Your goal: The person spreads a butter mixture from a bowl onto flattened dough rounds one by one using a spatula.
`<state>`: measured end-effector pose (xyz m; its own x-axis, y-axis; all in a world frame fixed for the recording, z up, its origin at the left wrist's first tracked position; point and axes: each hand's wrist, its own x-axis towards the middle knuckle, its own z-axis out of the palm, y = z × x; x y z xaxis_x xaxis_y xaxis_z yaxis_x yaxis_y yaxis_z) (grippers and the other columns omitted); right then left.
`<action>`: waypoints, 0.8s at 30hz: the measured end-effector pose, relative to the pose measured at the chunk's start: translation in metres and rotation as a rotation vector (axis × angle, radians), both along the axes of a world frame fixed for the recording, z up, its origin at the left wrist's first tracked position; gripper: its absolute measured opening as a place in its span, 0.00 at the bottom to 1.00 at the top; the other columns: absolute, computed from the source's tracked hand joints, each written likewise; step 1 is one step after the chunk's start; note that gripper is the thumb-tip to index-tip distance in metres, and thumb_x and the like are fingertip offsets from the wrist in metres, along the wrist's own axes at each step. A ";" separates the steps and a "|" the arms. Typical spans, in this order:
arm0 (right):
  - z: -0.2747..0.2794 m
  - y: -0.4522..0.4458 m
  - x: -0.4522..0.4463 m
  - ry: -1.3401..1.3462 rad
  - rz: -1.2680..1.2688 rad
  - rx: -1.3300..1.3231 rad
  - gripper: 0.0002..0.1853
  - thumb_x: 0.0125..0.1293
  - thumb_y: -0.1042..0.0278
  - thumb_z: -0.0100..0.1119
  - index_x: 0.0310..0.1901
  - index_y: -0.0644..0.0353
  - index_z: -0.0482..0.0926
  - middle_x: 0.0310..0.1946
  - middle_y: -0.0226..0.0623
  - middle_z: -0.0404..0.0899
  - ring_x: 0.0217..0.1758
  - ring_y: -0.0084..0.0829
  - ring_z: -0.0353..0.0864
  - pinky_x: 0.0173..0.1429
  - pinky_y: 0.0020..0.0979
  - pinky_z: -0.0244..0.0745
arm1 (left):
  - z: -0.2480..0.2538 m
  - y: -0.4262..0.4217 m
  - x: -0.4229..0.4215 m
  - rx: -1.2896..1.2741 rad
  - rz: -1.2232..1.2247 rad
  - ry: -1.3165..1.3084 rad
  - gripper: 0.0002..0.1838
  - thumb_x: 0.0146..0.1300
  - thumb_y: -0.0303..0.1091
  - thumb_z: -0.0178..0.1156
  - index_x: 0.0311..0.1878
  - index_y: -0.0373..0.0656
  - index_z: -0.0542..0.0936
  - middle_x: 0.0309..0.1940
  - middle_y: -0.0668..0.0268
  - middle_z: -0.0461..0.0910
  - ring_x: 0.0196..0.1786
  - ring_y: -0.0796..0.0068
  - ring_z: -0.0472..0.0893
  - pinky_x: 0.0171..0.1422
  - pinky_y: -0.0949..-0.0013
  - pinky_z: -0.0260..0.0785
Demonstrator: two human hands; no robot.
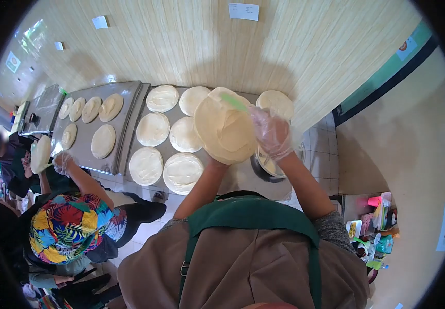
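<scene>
Held up over the metal table (233, 180) is a flat, pale round (226, 134) with a cream-coloured spread on its upper face. My left hand (217, 162) carries it from below, and its fingers are hidden beneath it. In a clear plastic glove, my right hand (271, 133) grips a green spatula (233, 101) whose blade touches the top of the round. Partly under my right forearm stands a metal bowl (260, 171) with pale spread inside. Several similar coated rounds (153, 129) lie on the table to the left, and another round (275, 105) lies behind my right hand.
A second metal table (91, 150) on the left bears more rounds. Beside it a person in a patterned shirt (70, 226) holds a round with a gloved hand. The wall (181, 46) rises behind the tables. Assorted goods (374, 232) crowd a surface at right.
</scene>
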<state>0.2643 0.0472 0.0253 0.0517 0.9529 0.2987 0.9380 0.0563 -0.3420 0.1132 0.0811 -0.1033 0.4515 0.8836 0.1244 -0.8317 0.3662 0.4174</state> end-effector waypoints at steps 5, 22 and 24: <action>-0.032 -0.022 -0.002 0.181 0.127 -0.095 0.13 0.72 0.69 0.51 0.53 0.61 0.80 0.44 0.51 0.83 0.46 0.48 0.84 0.49 0.41 0.78 | 0.011 -0.005 -0.007 -0.027 0.088 0.072 0.41 0.69 0.68 0.41 0.76 0.49 0.57 0.71 0.58 0.66 0.70 0.54 0.69 0.71 0.45 0.65; 0.000 -0.009 -0.009 0.438 0.277 -0.207 0.15 0.73 0.66 0.50 0.56 0.59 0.78 0.45 0.50 0.83 0.46 0.48 0.83 0.51 0.39 0.77 | -0.005 0.017 -0.023 0.027 -0.189 -0.483 0.35 0.74 0.62 0.39 0.75 0.50 0.58 0.71 0.59 0.64 0.70 0.56 0.68 0.71 0.48 0.66; -0.001 -0.009 -0.006 0.421 0.272 -0.210 0.14 0.72 0.66 0.51 0.55 0.57 0.79 0.43 0.50 0.83 0.45 0.49 0.83 0.50 0.41 0.77 | -0.014 0.015 -0.024 -0.030 -0.246 -0.545 0.36 0.73 0.62 0.40 0.75 0.49 0.58 0.72 0.58 0.64 0.70 0.56 0.68 0.71 0.47 0.66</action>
